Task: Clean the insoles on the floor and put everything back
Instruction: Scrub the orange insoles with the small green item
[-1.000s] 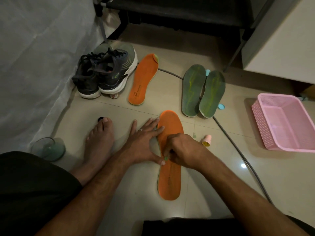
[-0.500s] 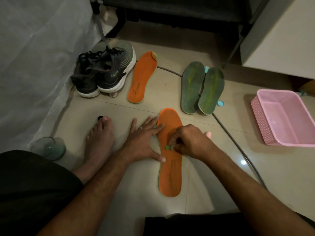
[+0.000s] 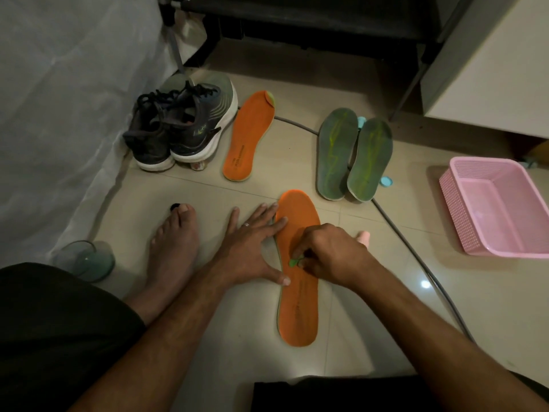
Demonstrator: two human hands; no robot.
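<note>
The near insole (image 3: 298,292) lies flat on the floor (image 3: 371,322); left hand (image 3: 252,248) presses it, fingers spread straight; right hand (image 3: 329,252) pinches a green scrap (image 3: 292,262) against it.

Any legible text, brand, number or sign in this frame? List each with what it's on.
Nothing can be read for certain.
Far orange insole: dark print near the heel, too blurred to read.
Near orange insole, under the left hand and right hand: faint dark print along its length, unreadable.
Right shoe of the pair: small light-green logo on the side, too small to make out.
Green insoles: yellow-green streaks only, no lettering.
</note>
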